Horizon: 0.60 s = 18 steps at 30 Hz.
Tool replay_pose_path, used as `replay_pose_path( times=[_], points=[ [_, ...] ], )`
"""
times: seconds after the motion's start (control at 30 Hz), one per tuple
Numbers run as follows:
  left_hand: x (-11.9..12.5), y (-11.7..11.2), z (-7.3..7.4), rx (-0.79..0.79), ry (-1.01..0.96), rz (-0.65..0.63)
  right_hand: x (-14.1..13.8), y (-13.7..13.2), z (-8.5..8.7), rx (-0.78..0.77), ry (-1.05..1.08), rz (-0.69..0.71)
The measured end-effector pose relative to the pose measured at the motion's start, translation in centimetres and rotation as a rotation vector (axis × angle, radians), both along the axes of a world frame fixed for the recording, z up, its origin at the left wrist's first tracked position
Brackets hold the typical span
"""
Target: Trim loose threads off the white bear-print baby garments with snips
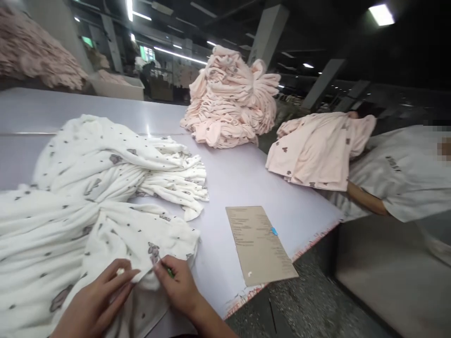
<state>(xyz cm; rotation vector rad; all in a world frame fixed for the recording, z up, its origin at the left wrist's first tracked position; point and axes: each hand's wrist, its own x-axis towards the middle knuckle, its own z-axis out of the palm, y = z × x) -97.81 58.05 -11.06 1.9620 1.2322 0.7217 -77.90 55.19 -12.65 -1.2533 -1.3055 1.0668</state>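
Note:
White fleecy fabric point(123, 234) with grey bear figures and small dark spots lies in gathered bundles over the left of the table. Near its front edge, my left hand point(102, 295) pinches a fold of the fabric between thumb and fingers. Close by on the right, my right hand point(179, 284) grips the same edge beside a printed bear. Something small and green shows between the fingers of that hand; its kind I cannot make out. Another white bundle point(105, 145), drawn tight at its middle, sits just behind.
A brown card point(262, 246) with printed text and a blue mark lies at the table's point(225, 183) right edge. Pink fabric bundles point(232, 103) are stacked at the back. On the right, a person in a white shirt point(405, 164) carries pink printed fabric point(313, 150).

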Motion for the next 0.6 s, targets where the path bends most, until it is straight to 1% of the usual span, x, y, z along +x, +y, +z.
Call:
replay_pose_path(
  times=[0.07, 0.13, 0.17, 0.23, 0.33, 0.4, 0.47, 0.53, 0.6],
  points=[
    [1.2, -0.2, 1.8, -0.097, -0.074, 0.044, 0.1, 0.3, 0.8, -0.01, 0.047, 0.001],
    [2.1, -0.3, 2.9, -0.22, -0.123, 0.096, 0.1, 0.6, 1.4, -0.024, 0.092, 0.0],
    [2.3, -0.4, 3.2, -0.274, -0.122, 0.1, 0.0, 0.7, 1.7, -0.032, 0.113, 0.003],
    [2.3, -0.3, 3.1, -0.342, -0.076, 0.062, -0.2, 0.8, 2.1, -0.045, 0.147, 0.015],
    [1.8, 0.1, 2.8, -0.364, 0.014, -0.05, -0.7, 1.1, 2.4, -0.055, 0.173, 0.039],
    [1.7, 0.5, 2.9, -0.358, 0.011, -0.071, -0.9, 1.1, 2.3, -0.056, 0.18, 0.033],
    [1.6, 0.7, 3.2, -0.366, -0.072, -0.025, -0.8, 1.1, 1.9, -0.06, 0.182, 0.005],
    [1.5, 0.7, 3.3, -0.4, -0.189, 0.079, -0.4, 0.9, 1.1, -0.067, 0.179, -0.023],
    [1.0, 0.5, 3.2, -0.453, -0.277, 0.206, 0.3, 0.6, 0.1, -0.048, 0.114, -0.024]
  ],
)
